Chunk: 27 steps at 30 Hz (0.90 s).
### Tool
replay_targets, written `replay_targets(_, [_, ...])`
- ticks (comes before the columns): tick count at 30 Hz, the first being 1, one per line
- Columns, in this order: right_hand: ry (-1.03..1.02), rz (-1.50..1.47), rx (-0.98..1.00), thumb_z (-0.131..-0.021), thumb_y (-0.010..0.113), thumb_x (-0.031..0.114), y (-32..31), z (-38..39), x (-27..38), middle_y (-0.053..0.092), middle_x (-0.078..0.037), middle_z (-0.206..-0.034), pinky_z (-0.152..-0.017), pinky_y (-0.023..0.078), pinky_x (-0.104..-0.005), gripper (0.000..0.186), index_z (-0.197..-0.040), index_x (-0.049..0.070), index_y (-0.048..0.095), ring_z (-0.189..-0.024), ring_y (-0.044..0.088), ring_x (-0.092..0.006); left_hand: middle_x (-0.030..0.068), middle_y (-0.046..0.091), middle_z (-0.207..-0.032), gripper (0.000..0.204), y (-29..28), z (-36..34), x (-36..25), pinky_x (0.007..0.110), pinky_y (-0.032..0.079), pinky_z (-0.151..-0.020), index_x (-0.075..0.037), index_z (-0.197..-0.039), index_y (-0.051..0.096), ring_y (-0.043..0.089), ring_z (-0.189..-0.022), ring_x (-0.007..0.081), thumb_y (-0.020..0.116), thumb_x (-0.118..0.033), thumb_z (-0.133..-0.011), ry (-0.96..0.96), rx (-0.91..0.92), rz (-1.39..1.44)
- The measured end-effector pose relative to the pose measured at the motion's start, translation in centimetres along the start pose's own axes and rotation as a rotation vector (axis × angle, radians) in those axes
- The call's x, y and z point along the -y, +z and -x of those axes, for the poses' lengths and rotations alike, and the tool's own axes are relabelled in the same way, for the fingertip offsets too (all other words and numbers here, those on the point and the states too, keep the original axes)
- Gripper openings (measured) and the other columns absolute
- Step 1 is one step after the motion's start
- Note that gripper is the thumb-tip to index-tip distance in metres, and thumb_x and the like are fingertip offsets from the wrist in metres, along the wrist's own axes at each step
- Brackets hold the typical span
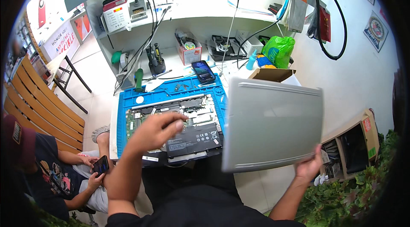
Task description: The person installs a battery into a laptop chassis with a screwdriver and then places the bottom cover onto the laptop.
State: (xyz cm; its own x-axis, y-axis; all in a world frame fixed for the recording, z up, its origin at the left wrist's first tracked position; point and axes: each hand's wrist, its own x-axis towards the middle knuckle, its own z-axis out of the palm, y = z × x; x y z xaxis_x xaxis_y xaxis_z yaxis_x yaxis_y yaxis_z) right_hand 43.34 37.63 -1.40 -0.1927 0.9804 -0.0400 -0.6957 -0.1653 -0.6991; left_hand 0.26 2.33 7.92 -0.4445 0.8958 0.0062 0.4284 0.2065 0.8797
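My right hand point(310, 165) grips the lower right corner of a grey laptop bottom cover point(273, 124), raised and tilted at the right of the bench. On a blue repair mat point(121, 120) lies an opened laptop point(203, 118) with its boards and fans bare. Its black battery point(192, 141) fills the near right part. Over the laptop's near left part hovers my left hand point(157, 131), slightly blurred, fingers stretched out and holding nothing. It hides some of the green circuit board point(133, 126); whether it touches anything I cannot tell.
Behind the laptop are a smartphone point(203, 72), a green-handled screwdriver point(139, 80) and a box of small items point(188, 49). A blue bottle point(252, 60) and a green bag point(278, 51) stand back right. A seated person point(55, 171) holds a phone at the left.
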Motion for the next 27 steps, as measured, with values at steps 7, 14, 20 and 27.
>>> replay_targets(7, [0.234,0.073,0.073,-0.111,0.066,0.028,8.3,7.3,-13.1,0.072,-0.012,-0.132,-0.108,0.057,-0.0450,0.036,-0.138,0.003,0.064,-0.124,0.069,-0.0267,0.0147,0.074,-0.131,0.055,5.7,9.0,3.4,0.029,0.053,-0.101,0.008,-0.161,0.047,0.070,-0.113,0.0162,0.064,-0.013,-0.112,0.040,-0.322,0.472])
replay_targets(14, [0.410,0.227,0.432,-0.112,0.068,0.022,9.9,8.5,-14.8,0.076,-0.007,-0.103,-0.083,0.064,-0.0365,0.019,-0.114,0.003,0.068,-0.100,0.076,-0.0193,0.0140,0.073,-0.134,0.059,3.1,13.6,5.8,0.028,0.049,-0.108,0.011,-0.161,0.044,0.067,-0.122,0.0151,0.066,-0.009,-0.110,-0.016,-0.485,0.641])
replay_targets(20, [0.219,0.534,0.683,-0.109,0.071,0.021,13.5,6.7,-13.9,0.080,-0.007,-0.111,-0.082,0.059,-0.0282,0.036,-0.132,-0.007,0.074,-0.092,0.070,-0.0099,0.0173,0.073,-0.135,0.069,1.3,15.1,6.8,0.029,0.049,-0.110,0.010,-0.167,0.033,0.069,-0.123,0.0185,0.067,-0.010,-0.110,-0.010,-0.560,0.572])
replay_targets(27, [0.270,0.783,0.831,-0.108,0.071,0.019,15.4,4.4,-12.6,0.080,-0.003,-0.110,-0.071,0.052,-0.0210,0.035,-0.135,-0.004,0.075,-0.084,0.066,-0.0049,0.0168,0.077,-0.121,0.080,0.1,16.0,6.5,0.024,0.052,-0.089,0.006,-0.171,0.027,0.072,-0.103,0.0134,0.071,-0.007,-0.105,-0.065,-0.648,0.489])
